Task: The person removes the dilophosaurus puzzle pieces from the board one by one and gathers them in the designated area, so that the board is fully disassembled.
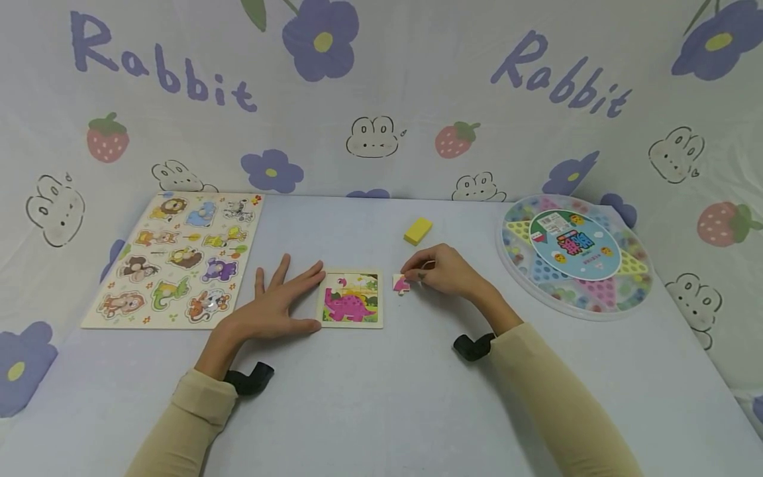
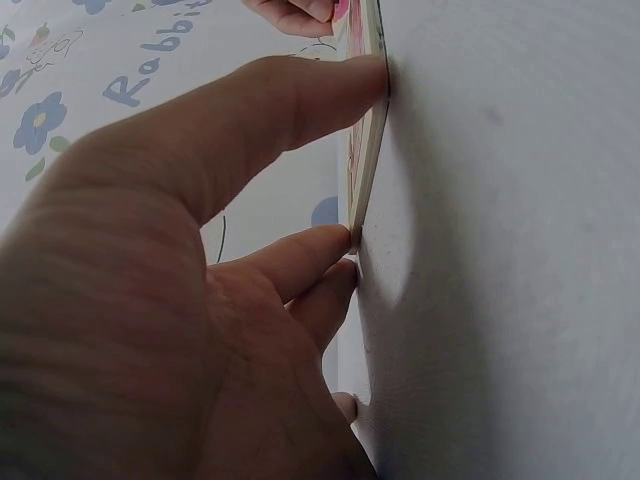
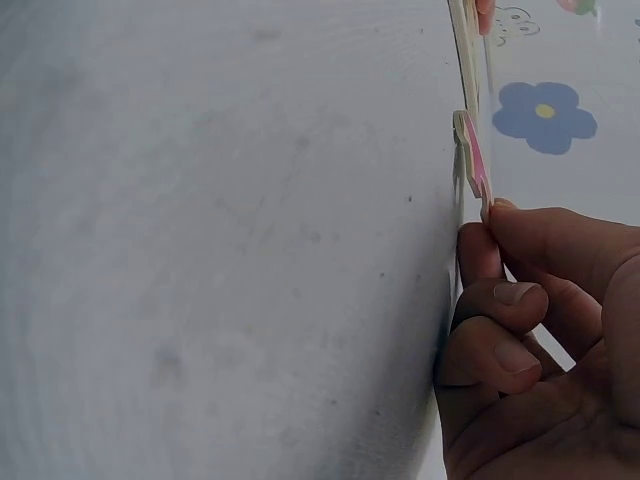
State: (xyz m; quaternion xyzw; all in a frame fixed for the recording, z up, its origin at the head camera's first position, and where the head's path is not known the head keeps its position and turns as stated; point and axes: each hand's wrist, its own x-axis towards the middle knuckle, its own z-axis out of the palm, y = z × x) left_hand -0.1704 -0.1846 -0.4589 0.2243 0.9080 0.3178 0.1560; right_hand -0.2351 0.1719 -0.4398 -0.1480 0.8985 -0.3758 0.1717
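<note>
At three o'clock from a square, pale-framed, pink-dinosaur puzzle (image 1: 350,301): pink-and-white jigsaw piece (image 1: 401,285)

Pinched between thumb and fingers of the right hand (image 1: 444,270), nearer of the hands; just beside the puzzle, not touching. Long axis hard to tell. Against the puzzle's nine o'clock edge, thumb and forefinger of the spread left hand (image 1: 271,308). On the piece, pink patch, pale edge, small tab towards six o'clock.

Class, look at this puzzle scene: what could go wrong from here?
The small pink piece might slip, since the right grip pinches it only at one end. The dinosaur puzzle could shift if pushed, as the left grip touches it only around its left side. The yellow block, just beyond the right grip, might get knocked.
</note>
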